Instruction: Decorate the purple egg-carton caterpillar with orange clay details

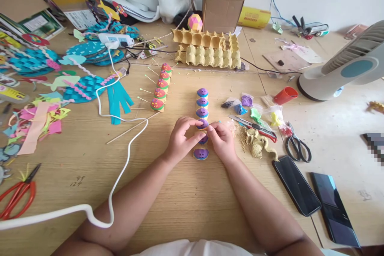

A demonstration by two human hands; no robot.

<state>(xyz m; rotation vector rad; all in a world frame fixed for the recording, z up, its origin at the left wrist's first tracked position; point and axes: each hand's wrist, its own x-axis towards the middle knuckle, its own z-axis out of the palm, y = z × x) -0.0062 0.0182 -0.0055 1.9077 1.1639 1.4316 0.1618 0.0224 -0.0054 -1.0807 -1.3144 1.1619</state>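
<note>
A strip of egg-carton cups [201, 154] stands in front of me, topped with purple and blue clay and marked with small faces. My left hand [183, 138] reaches in from its left side, thumb and forefinger curved and apart around one of the middle cups. From the other side, my right hand [222, 140] pinches a tiny orange strip, perhaps clay, [203, 129] over that cup. The fingers partly cover the cups there. Farther left, a similar strip of red and green cups [162, 84] carries faces and thin sticks with pale tips.
Small bags of coloured clay [256, 115], a utility knife [267, 132], black-handled scissors [298, 148] and two phones [297, 186] lie to the right. A white cable [129, 156] crosses the left side. Egg cartons [213, 57] sit behind; a fan [336, 68] stands at right.
</note>
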